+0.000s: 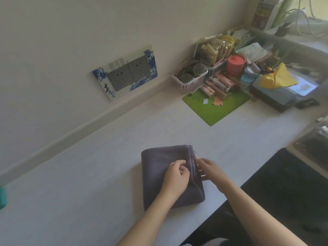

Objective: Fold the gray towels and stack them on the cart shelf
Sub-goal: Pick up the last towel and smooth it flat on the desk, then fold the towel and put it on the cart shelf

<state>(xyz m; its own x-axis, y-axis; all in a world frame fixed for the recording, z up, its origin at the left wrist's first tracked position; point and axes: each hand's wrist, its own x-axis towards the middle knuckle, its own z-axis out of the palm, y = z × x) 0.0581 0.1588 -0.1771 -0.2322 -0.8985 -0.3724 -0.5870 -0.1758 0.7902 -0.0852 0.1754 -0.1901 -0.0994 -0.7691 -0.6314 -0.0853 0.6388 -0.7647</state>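
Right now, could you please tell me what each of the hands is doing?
Left hand: fingers curled, resting on the folded gray towel; a pinch cannot be told.
Right hand: open, straight fingers against the towel's edge.

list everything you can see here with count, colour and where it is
towel: 1, gray, folded, on the counter near its front edge
counter: 1, pale gray, along the wall
sockets: 2, gray, on the wall in a blue and white frame
mat: 1, green, on the counter at the back right
basket: 1, white, behind the mat, holds dark packets
cup: 1, red, lidded, right of the basket
cloth: 1, yellow, on a blue box at far right
left hand: on top of the towel, fingers curled
right hand: at the towel's right edge, fingers on the folded layers
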